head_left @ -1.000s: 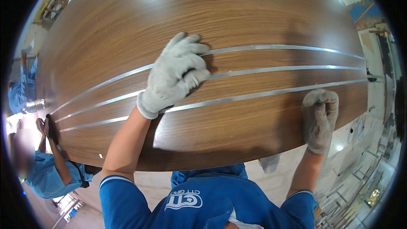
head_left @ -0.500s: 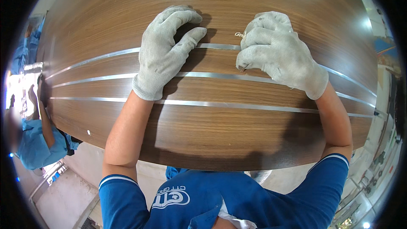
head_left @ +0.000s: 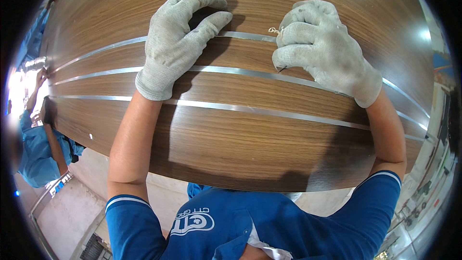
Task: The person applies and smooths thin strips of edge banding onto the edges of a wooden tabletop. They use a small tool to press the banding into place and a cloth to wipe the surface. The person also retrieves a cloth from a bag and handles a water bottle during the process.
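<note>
A pale concrete floor shows along the lower left, under the near edge of a large wood-grain panel that fills most of the view. Three thin metal strips are set into the panel's face, running from nine o'clock to three o'clock: an upper strip, a middle strip and a lower strip.

The left hand, in a grey knit glove, lies palm-down at about eleven o'clock from the picture's middle — fingers spread and gently curved, pressed flat on the wood, the fingertips reaching the upper strip and the wrist crossing the middle one. It closes on nothing.

The right hand, gloved the same, sits at about one o'clock, just beside the left. Its fingers are curled in tight against the panel over the upper and middle strips; a small pale thread juts from the curled knuckles, but whether it is pinched or only a loose bit of glove cannot be told.

At nine o'clock, by the panel's far end, a co-worker in blue stands. No containers are in view.
</note>
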A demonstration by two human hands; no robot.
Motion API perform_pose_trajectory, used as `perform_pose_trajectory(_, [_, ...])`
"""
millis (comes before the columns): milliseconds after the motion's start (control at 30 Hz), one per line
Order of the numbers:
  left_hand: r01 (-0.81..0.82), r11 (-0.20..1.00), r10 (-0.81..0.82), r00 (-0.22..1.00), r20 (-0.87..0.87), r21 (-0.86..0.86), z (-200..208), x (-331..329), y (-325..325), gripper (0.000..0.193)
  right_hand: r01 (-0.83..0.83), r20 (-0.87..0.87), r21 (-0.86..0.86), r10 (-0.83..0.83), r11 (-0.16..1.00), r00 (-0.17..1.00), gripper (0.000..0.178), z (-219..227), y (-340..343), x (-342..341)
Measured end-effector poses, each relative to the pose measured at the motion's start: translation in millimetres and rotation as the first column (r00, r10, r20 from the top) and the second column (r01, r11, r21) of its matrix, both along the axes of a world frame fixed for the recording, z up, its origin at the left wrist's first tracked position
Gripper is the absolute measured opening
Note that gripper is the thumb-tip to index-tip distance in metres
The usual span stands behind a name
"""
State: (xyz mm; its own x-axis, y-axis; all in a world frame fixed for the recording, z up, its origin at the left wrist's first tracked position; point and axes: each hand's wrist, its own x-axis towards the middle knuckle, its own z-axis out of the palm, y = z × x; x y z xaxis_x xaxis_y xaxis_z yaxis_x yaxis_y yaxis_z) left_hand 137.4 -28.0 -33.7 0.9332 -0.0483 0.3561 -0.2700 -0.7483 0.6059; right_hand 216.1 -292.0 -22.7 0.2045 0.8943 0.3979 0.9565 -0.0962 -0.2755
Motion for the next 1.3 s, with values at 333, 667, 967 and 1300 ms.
perform_pose_trajectory(333, [-0.028, 0.999, 0.029, 0.999, -0.027, 0.032, 2, -4, 8, 0.026, -0.056, -0.057, -0.002, 0.056, 0.998, 0.997, 0.013, 0, 8, 2])
perform_pose_trajectory(667, [-0.024, 0.996, 0.024, 1.0, -0.009, 0.085, -1, -7, 10, 0.027, -0.081, -0.068, 0.037, 0.084, 0.996, 0.994, 0.014, -9, 15, 3])
perform_pose_trajectory(967, [-0.025, 0.999, 0.028, 0.997, -0.068, 0.043, 5, -3, 5, 0.027, -0.082, -0.088, -0.091, 0.074, 0.992, 0.993, 0.01, 10, -3, 9])
perform_pose_trajectory(1300, [-0.024, 0.999, 0.028, 0.992, -0.121, 0.031, 6, -4, 6, 0.028, -0.094, -0.07, -0.014, 0.093, 0.995, 0.993, 0.012, 3, 1, 7])
